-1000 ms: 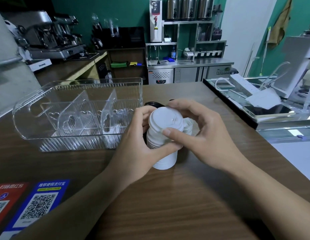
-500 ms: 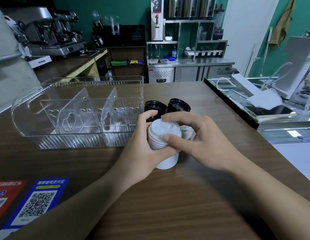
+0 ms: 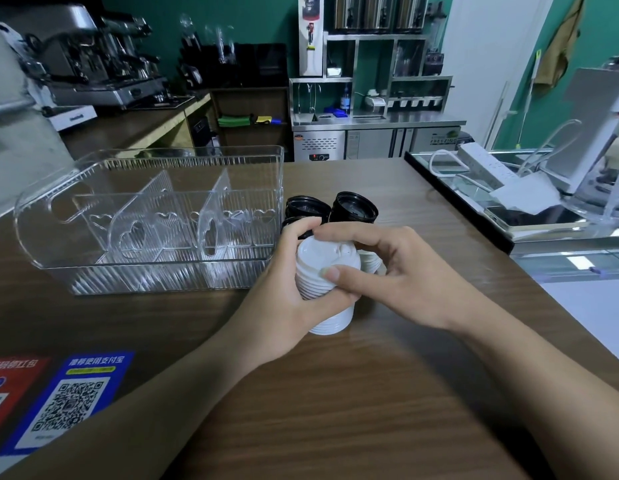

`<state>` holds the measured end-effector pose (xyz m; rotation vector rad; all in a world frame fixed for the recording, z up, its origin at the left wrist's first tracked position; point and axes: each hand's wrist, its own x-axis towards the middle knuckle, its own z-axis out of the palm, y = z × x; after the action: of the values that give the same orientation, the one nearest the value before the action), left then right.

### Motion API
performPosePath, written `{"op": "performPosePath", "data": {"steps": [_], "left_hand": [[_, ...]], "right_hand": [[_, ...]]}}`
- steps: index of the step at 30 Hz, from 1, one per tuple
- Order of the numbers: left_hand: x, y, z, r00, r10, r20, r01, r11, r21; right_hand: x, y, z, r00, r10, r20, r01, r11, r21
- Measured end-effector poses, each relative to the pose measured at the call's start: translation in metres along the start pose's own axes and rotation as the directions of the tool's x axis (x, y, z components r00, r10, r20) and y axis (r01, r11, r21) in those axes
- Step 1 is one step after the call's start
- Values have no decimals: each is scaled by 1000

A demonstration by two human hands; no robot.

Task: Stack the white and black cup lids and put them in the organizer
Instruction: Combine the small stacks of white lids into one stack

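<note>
A stack of white cup lids (image 3: 323, 271) stands on the wooden counter in the middle of the head view. My left hand (image 3: 287, 299) grips its side, thumb across the front. My right hand (image 3: 401, 275) holds the top lid between thumb and fingers. More white lids (image 3: 370, 261) lie just behind it, mostly hidden. Black lids (image 3: 353, 207) sit in short stacks right behind my fingers. The clear plastic organizer (image 3: 93, 271) with dividers stands to the left, with nothing in it.
QR-code stickers (image 3: 72, 400) lie at the counter's near left. A glass display case with a phone (image 3: 533, 220), a power strip and cables borders the counter on the right. An espresso machine (image 3: 93, 64) stands far left behind.
The white stack has come down from a raised tilt to stand on the counter. The black lids behind it now show. Both hands keep their hold.
</note>
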<state>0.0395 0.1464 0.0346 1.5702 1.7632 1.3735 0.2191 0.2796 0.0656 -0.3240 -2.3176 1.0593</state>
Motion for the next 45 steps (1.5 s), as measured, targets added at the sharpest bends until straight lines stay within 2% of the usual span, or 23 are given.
{"op": "performPosePath", "data": {"steps": [4,6,9,11,15,18,30,40,43,45], "left_hand": [[0,2,-5,999,30,28,-32,997,74],[1,2,-9,997,58,47,-62,993,105],[1,0,-12,996,75,52,-79,994,80],[2,-1,-12,994,99,35,-103,989,110],[2,0,-9,993,110,29,-113,980,166],[3,0,-10,993,106,42,-112,980,165],[2,3,-10,993,111,38,-116,979,165],[2,2,-10,992,123,33,-127,980,153],[2,2,-12,992,123,34,-127,979,163],[2,2,-13,991,131,27,-133,978,163]], "right_hand": [[0,1,-3,1000,-12,-17,13,999,41],[2,4,-7,995,-18,-96,20,1000,14],[5,16,-15,964,0,-265,-40,988,-146],[6,24,-19,951,-18,-307,-83,946,-315],[9,42,-15,973,-10,-230,-123,822,-556],[11,47,-9,978,34,-206,-156,773,-615],[12,43,-4,969,8,-246,-155,798,-583],[10,35,-7,940,-76,-332,-99,873,-478],[9,26,-11,906,-95,-412,-65,931,-358],[8,17,-13,890,-38,-455,-51,982,-181]]}}
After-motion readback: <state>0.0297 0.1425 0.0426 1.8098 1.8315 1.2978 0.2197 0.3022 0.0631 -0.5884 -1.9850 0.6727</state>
